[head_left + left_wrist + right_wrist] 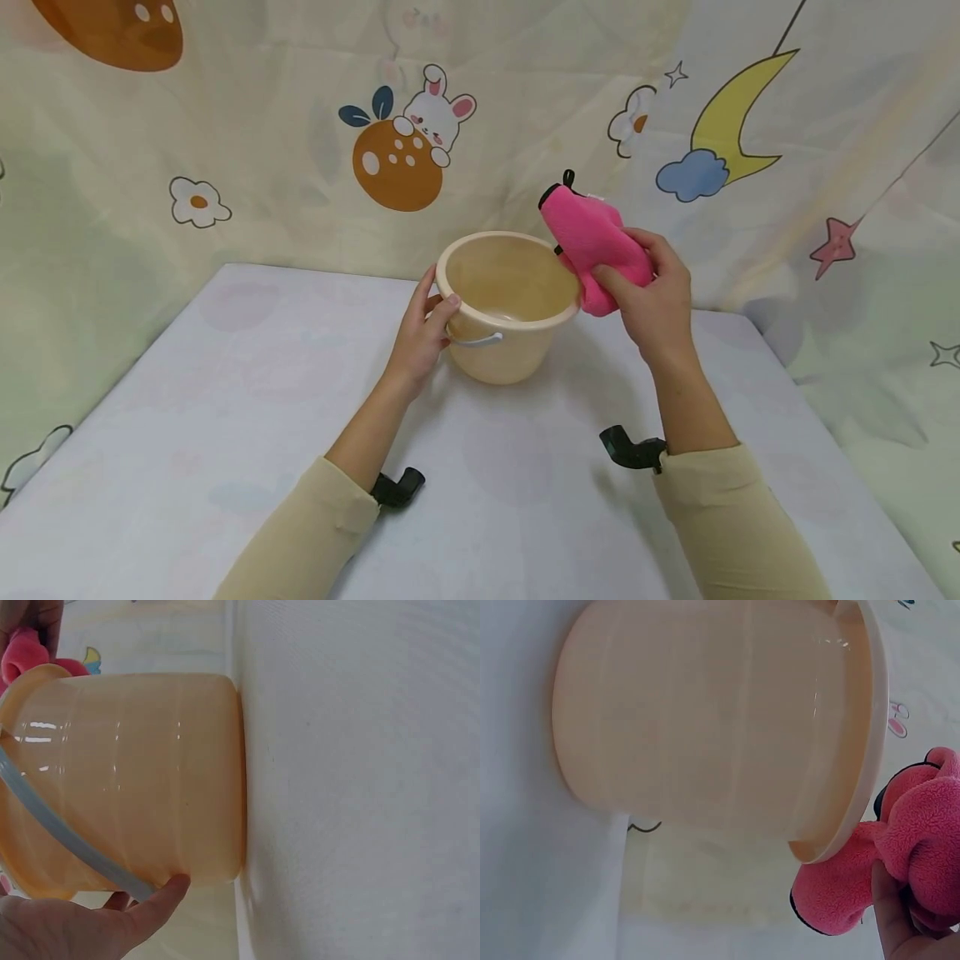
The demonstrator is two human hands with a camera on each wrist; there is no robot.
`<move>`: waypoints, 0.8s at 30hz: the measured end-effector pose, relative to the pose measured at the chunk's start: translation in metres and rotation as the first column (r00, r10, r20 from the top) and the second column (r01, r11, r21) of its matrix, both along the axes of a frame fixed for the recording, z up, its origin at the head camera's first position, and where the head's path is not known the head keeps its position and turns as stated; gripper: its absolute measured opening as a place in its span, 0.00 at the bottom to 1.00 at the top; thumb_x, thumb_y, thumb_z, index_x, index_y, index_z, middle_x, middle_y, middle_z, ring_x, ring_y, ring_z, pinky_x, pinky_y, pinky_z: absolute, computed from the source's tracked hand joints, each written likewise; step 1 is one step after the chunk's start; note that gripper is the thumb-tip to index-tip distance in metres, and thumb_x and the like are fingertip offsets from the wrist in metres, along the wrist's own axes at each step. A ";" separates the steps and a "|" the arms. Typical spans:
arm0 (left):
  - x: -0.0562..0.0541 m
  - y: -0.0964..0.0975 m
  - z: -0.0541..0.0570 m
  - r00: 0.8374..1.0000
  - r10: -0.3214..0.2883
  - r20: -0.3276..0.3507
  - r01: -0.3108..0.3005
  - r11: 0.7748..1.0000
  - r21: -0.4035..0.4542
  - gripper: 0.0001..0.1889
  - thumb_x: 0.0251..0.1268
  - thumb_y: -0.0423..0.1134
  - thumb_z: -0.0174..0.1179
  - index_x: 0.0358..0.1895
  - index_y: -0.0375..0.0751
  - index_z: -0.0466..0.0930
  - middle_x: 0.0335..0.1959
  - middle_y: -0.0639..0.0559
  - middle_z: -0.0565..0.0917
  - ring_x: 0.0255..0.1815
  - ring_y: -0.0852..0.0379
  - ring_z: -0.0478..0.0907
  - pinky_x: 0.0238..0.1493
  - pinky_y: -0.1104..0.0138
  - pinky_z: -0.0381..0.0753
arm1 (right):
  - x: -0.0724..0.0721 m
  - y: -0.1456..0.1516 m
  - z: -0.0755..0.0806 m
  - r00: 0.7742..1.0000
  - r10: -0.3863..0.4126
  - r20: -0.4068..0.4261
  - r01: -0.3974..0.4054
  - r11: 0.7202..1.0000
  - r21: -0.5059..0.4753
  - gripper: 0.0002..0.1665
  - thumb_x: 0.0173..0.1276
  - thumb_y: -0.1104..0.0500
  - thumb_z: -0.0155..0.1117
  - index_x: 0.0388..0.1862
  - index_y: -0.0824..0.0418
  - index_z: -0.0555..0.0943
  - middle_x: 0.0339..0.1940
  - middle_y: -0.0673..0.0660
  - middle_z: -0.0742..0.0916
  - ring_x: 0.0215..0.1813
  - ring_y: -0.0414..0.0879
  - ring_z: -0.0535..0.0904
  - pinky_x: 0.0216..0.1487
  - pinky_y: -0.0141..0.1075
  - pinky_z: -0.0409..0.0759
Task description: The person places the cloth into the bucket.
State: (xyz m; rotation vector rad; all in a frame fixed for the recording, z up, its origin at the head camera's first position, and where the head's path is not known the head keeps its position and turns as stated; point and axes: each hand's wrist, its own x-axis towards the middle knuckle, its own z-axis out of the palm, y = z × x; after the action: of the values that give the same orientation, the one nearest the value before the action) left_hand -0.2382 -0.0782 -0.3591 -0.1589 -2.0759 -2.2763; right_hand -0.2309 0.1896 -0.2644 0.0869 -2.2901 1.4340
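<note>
A cream plastic bucket (510,354) stands upright on the table, its mouth facing up. My left hand (418,343) holds its left side, thumb near the rim, beside the pale grey handle (71,836) that hangs down the wall. My right hand (660,304) grips a bunched pink towel (592,242) with black edging and a small black loop. The towel is raised at the bucket's right rim, and part of it overlaps the rim in the right wrist view. Inside the bucket, the visible wall and bottom are bare.
The table (262,450) has a white cover. Behind it hangs a cream curtain (285,125) printed with a rabbit, a moon and flowers. Black wrist mounts (633,450) stick out from both forearms, close over the table.
</note>
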 end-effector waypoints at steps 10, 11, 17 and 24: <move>0.001 0.000 0.001 1.000 0.003 0.000 -0.003 1.000 0.003 0.36 0.75 0.52 0.54 0.82 0.68 0.52 0.70 0.43 0.71 0.66 0.46 0.73 0.64 0.45 0.73 | -0.002 -0.009 0.000 0.998 0.065 -0.004 -0.065 0.998 0.024 0.38 0.64 0.57 0.75 0.72 0.51 0.73 0.68 0.52 0.78 0.67 0.48 0.72 0.52 0.36 0.83; 0.001 0.000 0.001 1.000 0.003 0.001 -0.003 1.000 0.004 0.36 0.75 0.52 0.54 0.82 0.68 0.52 0.71 0.43 0.70 0.66 0.46 0.73 0.64 0.45 0.73 | -0.002 -0.010 -0.001 0.997 0.076 0.002 -0.076 0.997 0.024 0.38 0.64 0.57 0.75 0.72 0.51 0.73 0.68 0.52 0.78 0.67 0.48 0.72 0.52 0.37 0.84; 0.001 0.001 -0.001 1.000 0.003 0.001 -0.003 1.000 0.008 0.36 0.76 0.51 0.54 0.83 0.67 0.51 0.71 0.42 0.70 0.67 0.45 0.73 0.65 0.44 0.73 | -0.005 -0.016 -0.005 0.990 0.139 0.021 -0.139 0.989 0.038 0.37 0.64 0.57 0.74 0.72 0.53 0.74 0.67 0.54 0.78 0.66 0.49 0.72 0.52 0.38 0.83; 0.000 0.001 -0.001 1.000 0.003 -0.004 -0.003 1.000 0.017 0.36 0.75 0.52 0.54 0.82 0.68 0.52 0.73 0.40 0.69 0.66 0.45 0.74 0.65 0.44 0.73 | -0.010 -0.022 -0.006 0.981 0.195 0.009 -0.195 0.979 0.053 0.34 0.64 0.58 0.73 0.70 0.53 0.75 0.65 0.54 0.79 0.64 0.49 0.73 0.51 0.38 0.83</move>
State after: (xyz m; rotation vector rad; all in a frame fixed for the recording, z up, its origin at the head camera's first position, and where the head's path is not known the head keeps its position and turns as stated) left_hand -0.2383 -0.0770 -0.3598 -0.1597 -2.0533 -2.2891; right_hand -0.2405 0.1676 -0.2705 0.3338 -2.3777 1.4668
